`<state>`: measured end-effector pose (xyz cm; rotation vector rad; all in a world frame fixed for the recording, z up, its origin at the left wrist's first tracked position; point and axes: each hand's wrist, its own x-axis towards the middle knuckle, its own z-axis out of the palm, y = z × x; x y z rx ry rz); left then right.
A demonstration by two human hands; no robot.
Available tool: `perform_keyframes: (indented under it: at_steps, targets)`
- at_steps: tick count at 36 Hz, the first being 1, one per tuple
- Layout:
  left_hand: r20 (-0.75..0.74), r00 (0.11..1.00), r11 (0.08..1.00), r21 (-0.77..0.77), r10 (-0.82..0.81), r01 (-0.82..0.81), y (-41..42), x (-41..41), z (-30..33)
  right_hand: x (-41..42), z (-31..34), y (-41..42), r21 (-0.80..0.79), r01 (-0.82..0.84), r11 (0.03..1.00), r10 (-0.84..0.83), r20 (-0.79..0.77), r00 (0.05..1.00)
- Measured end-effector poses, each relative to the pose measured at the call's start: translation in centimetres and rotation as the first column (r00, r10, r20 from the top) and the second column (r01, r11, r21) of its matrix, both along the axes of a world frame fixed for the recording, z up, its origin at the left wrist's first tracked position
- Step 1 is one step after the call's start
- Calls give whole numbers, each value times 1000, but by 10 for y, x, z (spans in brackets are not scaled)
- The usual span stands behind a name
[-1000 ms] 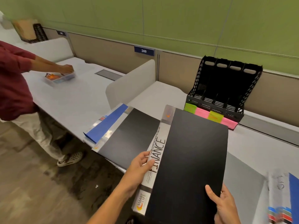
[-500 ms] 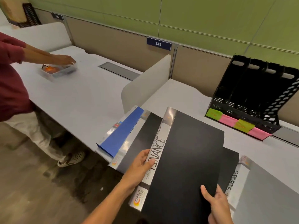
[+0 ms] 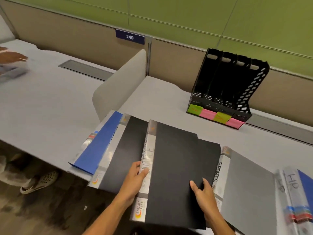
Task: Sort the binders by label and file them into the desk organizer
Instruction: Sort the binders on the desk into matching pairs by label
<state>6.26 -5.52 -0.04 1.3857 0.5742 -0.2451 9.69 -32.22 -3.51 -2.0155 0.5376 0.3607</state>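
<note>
Holding the black binder (image 3: 176,177) in both hands, we had brought it lower, so it now lay almost flat over the other binders near the front edge of the counter (image 3: 50,106). Our left hand (image 3: 135,179) gripped its silver spine and our right hand (image 3: 203,190) pinched its right edge, thumb on top. A moment before it was tipped up more and its label was easy to read; now the word was blurry. We think it was still being sorted, not filed. The desk organizer (image 3: 227,89) stood well apart at the back, its four slots dark, with green and pink sticky notes (image 3: 215,116) on its front. A blue binder (image 3: 96,146) lay to the left, a grey binder (image 3: 243,189) marked SPORTS to the right. A low divider (image 3: 120,85) stood beside the pile. Another person's hand (image 3: 11,56) reached in far left.
</note>
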Motion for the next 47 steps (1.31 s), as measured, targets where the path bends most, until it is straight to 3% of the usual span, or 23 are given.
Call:
perform_keyframes:
  at_steps: [8,13,21,27,31,37,47]
  targets:
    - [2,998,998,-3,-60,60,-25,19,-5,8,-2,-16,-36,-41,998,41,-10,999]
    - [28,987,987,-14,-159,160,-52,30,-5,4,-7,-21,-156,-126,980,118,-60,991]
    - [-9,976,976,31,-216,216,-95,45,-8,3,-9,-41,-221,-70,973,52,-86,995]
    - [-73,963,956,-160,-260,246,-102,58,-6,5,-7,-57,-221,-87,971,69,-89,994]
    - [-50,948,938,-171,-313,301,-109,67,-3,5,-5,-67,-194,-81,978,67,-78,995]
    - [-68,961,942,-226,-269,248,-115,70,-4,5,-1,-75,-184,-90,979,78,-71,994]
    - [27,973,968,-102,-229,231,-106,58,-4,1,4,-76,-237,-127,963,127,-17,992]
